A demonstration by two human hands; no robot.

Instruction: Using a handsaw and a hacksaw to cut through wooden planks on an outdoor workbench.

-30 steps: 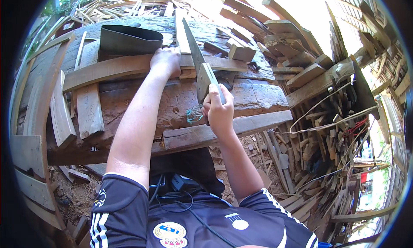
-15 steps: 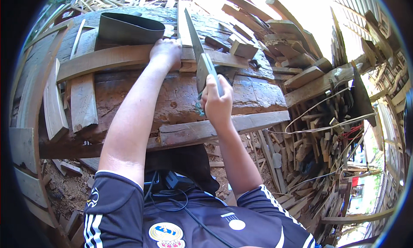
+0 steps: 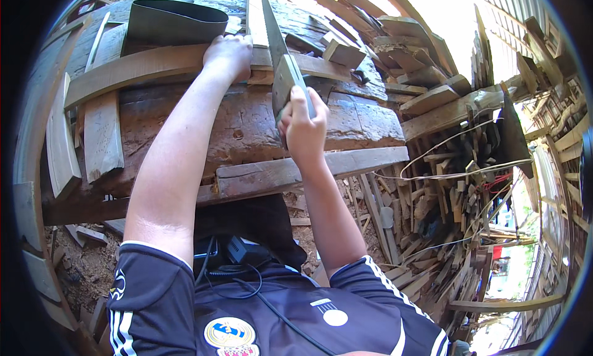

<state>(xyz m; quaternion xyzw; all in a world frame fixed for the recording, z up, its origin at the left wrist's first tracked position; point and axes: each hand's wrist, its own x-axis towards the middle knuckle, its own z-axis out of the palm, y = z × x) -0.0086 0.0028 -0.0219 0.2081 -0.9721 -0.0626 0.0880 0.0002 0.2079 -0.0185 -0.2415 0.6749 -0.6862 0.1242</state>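
My left hand [image 3: 227, 56] is closed on a long, narrow wooden board [image 3: 136, 66] lying crosswise on a rough, weathered timber bench [image 3: 352, 121]. Just behind my fingers stands a dark, looped sheet [image 3: 174, 38]. My right hand [image 3: 301, 124] grips the pale handle of a handsaw [image 3: 281, 62], whose long blade points away from me across the board, just right of my left hand. Whether the teeth touch the wood I cannot tell. Short offcuts [image 3: 343, 52] lie at the board's right end, and loose planks [image 3: 102, 134] lie under its left part.
Stacked rough timber [image 3: 426, 53] rises at the back right, with jumbled scrap wood [image 3: 457, 214] and pale cords below it. A front rail [image 3: 259, 177] runs along the bench above a chip-strewn floor [image 3: 86, 263]. Upright boards [image 3: 31, 214] stand at the far left.
The whole view has shifted, so bench, hands and saw appear higher and slightly left. Both hands keep their holds; any movement of the saw relative to the board is small.
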